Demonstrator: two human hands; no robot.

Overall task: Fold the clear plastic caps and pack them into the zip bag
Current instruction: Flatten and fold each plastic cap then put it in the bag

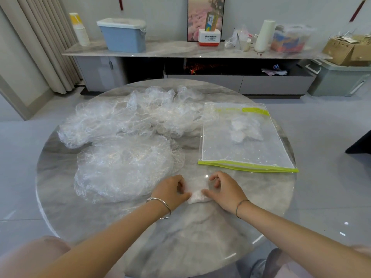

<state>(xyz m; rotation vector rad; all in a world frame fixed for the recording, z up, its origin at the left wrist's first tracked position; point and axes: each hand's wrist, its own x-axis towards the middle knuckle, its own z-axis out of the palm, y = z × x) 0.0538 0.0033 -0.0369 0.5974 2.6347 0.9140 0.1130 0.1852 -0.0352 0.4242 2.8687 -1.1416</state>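
Fold nearly done, 6 o'clock: pinching folded cap (197, 193) with left hand (172, 190) and right hand (225, 190), fingers (216, 183) curled onto its edges. Next, likely: carry to zip bag (247, 153) at 2 o'clock, open mouth.

Caps (128, 121) clear crinkly plastic; table (180, 237) glossy marble.

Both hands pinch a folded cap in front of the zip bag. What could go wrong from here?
The folded cap is thin, springy film; if the left hand or right hand eases its grip, it may spring open.
The zip bag lies flat, so opening it probably takes one hand off the fold.
The loose caps lie close beside the left hand and could get dragged along.
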